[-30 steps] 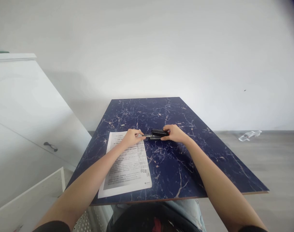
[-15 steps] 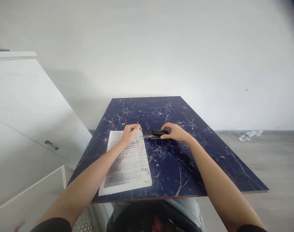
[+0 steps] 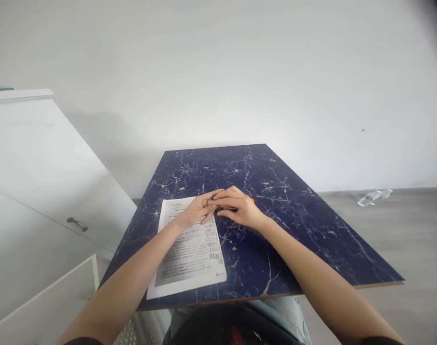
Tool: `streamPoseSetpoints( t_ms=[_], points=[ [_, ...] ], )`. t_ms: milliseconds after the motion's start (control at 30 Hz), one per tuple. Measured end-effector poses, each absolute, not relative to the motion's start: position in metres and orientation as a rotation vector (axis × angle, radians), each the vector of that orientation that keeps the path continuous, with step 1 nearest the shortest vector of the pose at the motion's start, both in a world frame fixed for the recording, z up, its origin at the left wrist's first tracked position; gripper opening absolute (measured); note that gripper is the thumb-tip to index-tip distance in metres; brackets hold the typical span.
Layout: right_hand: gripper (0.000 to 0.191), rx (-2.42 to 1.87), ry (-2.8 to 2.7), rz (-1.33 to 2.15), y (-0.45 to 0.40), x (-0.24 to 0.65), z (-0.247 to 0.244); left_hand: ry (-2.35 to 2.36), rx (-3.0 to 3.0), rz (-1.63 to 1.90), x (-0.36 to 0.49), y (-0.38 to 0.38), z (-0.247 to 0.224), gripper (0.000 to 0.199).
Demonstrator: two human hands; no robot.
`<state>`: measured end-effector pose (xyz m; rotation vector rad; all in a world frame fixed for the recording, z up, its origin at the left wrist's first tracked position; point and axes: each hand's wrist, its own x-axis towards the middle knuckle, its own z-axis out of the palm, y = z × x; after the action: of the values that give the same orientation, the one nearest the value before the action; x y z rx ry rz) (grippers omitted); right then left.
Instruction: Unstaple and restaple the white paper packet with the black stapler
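Note:
Printed paper sheets (image 3: 189, 258) lie on the left part of the dark blue marbled table (image 3: 293, 239). At their top right corner my left hand (image 3: 196, 209) rests on the paper, fingers apart and reaching to the stapler. My right hand (image 3: 238, 207) is wrapped over the black stapler (image 3: 229, 209), which is mostly hidden beneath it; a small orange part shows behind the knuckles. The fingertips of both hands meet at the paper's edge.
A small pale piece (image 3: 182, 189) lies on the table beyond the paper. On the left stands a white cabinet (image 3: 53, 167) with a dark handle. A clear plastic object (image 3: 374, 197) is on the floor at the right, by the wall.
My right hand has moved left with the stapler to the paper's corner and now covers most of it. My left hand has shifted slightly and its fingers have spread towards the right hand.

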<state>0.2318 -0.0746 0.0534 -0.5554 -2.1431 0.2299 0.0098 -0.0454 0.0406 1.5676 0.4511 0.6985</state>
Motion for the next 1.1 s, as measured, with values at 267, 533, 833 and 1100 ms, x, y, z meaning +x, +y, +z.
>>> streamPoseSetpoints(
  t_ms=[267, 533, 833, 1100],
  points=[
    [0.018, -0.670, -2.007, 0.246, -0.072, 0.236, 0.054, 0.547, 1.557, 0.818, 0.016, -0.045, 0.038, 0.067],
    [0.040, -1.470, -1.539, 0.134, -0.014, 0.345, 0.023, 0.919, 1.485, 1.177, 0.010, -0.023, 0.028, 0.034],
    [0.034, -1.709, -1.437, 0.243, 0.016, 0.379, -0.028, 1.031, 1.691, 1.074, 0.010, -0.021, 0.021, 0.030],
    [0.033, -1.569, -1.514, 0.220, -0.004, 0.362, 0.011, 1.078, 1.869, 1.150, 0.011, -0.031, 0.031, 0.017]
  ],
)
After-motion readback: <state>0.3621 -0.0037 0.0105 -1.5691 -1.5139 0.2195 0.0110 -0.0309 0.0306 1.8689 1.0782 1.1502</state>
